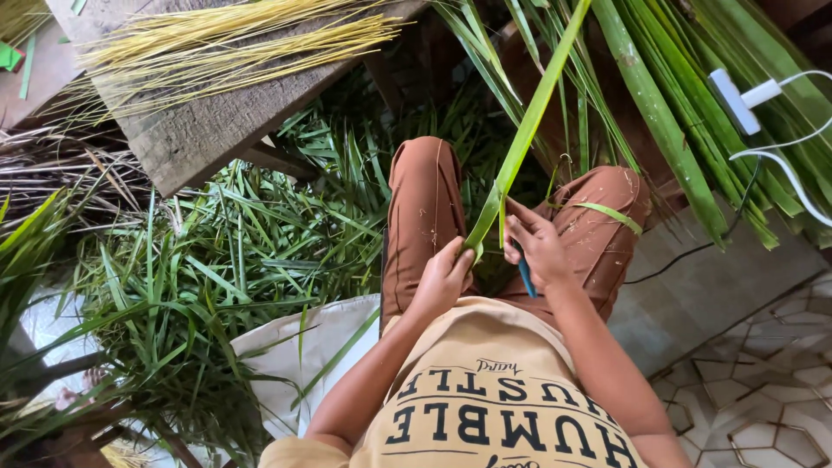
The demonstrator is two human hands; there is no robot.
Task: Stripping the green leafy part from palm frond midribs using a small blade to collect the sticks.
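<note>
While the camera looks straight down at a seated person in rust-brown trousers, both hands work at a long green palm leaf (520, 143) just above the lap, in the middle of the frame. The left hand (444, 279) has its fingers clamped on the leaf's lower end, apparently to steady it and keep it taut. The right hand (539, 251) sits just beside it, fingers curled shut around a small blue-handled tool (525, 276), thumb against the leaf; the blade itself is hidden. From the hands the leaf runs up toward the top centre of the frame.

A heap of cut green leaf strips (225, 260) covers the floor at centre left, partly over a white sack (303, 347). At upper left, a rough wooden surface (199, 130) carries a bundle of thin yellow leaf ribs (234, 43). More whole fronds (693, 113) lie at upper right, with a white plug and cable (745, 95) resting on them.
</note>
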